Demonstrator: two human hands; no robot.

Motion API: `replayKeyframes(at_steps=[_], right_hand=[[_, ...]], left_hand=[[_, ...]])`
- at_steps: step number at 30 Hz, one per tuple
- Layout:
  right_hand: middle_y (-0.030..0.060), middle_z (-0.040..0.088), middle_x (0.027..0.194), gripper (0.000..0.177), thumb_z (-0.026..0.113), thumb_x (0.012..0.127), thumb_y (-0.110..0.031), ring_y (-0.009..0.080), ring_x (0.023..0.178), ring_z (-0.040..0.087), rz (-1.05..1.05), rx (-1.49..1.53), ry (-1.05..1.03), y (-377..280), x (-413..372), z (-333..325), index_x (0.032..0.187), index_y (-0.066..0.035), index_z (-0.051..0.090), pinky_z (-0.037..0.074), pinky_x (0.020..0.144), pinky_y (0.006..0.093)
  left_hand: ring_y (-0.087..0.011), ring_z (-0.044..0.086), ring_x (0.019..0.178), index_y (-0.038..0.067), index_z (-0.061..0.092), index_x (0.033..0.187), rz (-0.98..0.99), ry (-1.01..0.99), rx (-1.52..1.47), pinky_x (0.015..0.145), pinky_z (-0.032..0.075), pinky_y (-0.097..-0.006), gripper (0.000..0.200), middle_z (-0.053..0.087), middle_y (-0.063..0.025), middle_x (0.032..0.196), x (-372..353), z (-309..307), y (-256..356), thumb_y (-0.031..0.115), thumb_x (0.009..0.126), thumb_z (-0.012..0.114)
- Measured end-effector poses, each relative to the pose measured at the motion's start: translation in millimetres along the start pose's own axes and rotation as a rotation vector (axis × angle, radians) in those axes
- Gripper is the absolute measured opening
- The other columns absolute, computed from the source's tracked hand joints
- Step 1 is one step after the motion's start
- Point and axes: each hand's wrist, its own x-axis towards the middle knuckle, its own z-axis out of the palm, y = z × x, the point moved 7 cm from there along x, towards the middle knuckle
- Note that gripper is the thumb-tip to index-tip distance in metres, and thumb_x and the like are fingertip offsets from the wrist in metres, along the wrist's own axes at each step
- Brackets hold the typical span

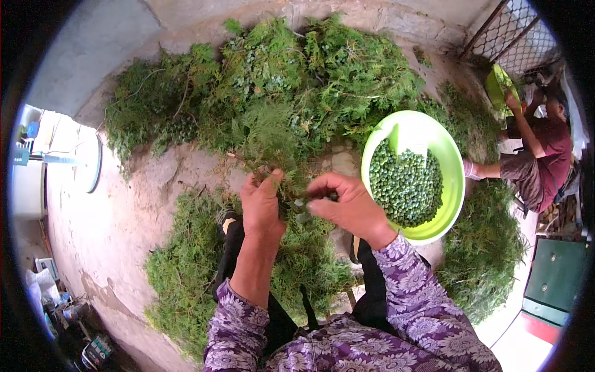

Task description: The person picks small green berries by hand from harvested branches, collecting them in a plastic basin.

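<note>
1-handed, pinches a leafy sprig (266,131) in the grip of the left hand (261,203), above the floor (136,211). Holds the right hand (352,203) just beside the sprig, half curled; cannot tell whether pressed together or slightly parted. Has a lime-green basin (455,186) close by that same hand, partly filled with small round green berries (406,186). Faces a heap of cut branches (359,80), with loose greenery (180,266) around the feet (230,218). Wears purple floral sleeves (409,273). Shares the space with 1 other person (551,146) at the right, near a 2nd green basin (498,90).
</note>
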Motion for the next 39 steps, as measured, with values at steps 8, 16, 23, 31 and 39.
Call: replayKeyframes(at_steps=[8, 16, 23, 31, 39], right_hand=[[0.0045, 0.056, 0.072, 0.024, 0.063, 0.066, -0.01, 0.0098, 0.066, 0.051, -0.111, -0.002, 0.074, 2, 0, 11, 0.088, -0.002, 0.056, 0.043, 0.061, 0.0243], [0.0044, 0.05, 0.064, 0.017, 0.059, 0.07, -0.012, 0.0082, 0.061, 0.046, -0.165, -0.451, 0.154, -15, -5, 9, 0.081, 0.001, 0.054, 0.04, 0.056, 0.0243], [0.0015, 0.049, 0.061, 0.013, 0.056, 0.068, -0.011, 0.0096, 0.054, 0.044, 0.014, -0.155, -0.116, -6, -7, 9, 0.074, 0.0, 0.052, 0.036, 0.049, 0.025], [0.002, 0.051, 0.069, 0.02, 0.053, 0.075, -0.014, 0.005, 0.052, 0.043, 0.314, 0.662, -0.229, -13, -17, 10, 0.091, -0.003, 0.051, 0.03, 0.042, 0.0164], [-0.0007, 0.05, 0.062, 0.02, 0.06, 0.075, -0.016, 0.0046, 0.049, 0.042, 0.356, 0.608, -0.185, 1, -11, 12, 0.088, -0.003, 0.053, 0.032, 0.04, 0.0195]], left_hand=[[-0.0103, 0.054, 0.065, 0.004, 0.054, 0.088, 0.015, -0.015, 0.029, 0.056, 0.043, -0.0241, 0.01, 0.058, -0.0021, 0.078, 0, 1, -6, 0.002, 0.079, 0.053], [-0.0121, 0.052, 0.062, 0.005, 0.054, 0.088, -0.019, 0.077, 0.029, 0.056, 0.044, -0.0263, 0.009, 0.056, -0.0015, 0.076, -2, -3, 1, 0.007, 0.079, 0.055], [-0.0129, 0.051, 0.058, 0.005, 0.051, 0.092, -0.096, 0.125, 0.101, 0.05, 0.044, -0.0295, 0.012, 0.054, -0.0025, 0.072, -9, -1, 5, 0.006, 0.08, 0.052], [-0.0156, 0.053, 0.056, 0.004, 0.05, 0.092, -0.031, 0.116, 0.04, 0.044, 0.045, -0.0305, 0.011, 0.054, -0.0033, 0.071, 2, -12, 9, 0.006, 0.081, 0.051], [-0.0166, 0.056, 0.061, 0.003, 0.052, 0.091, -0.016, 0.058, 0.01, 0.05, 0.048, -0.0297, 0.01, 0.057, -0.0051, 0.077, 6, -11, 4, 0.008, 0.082, 0.05]])
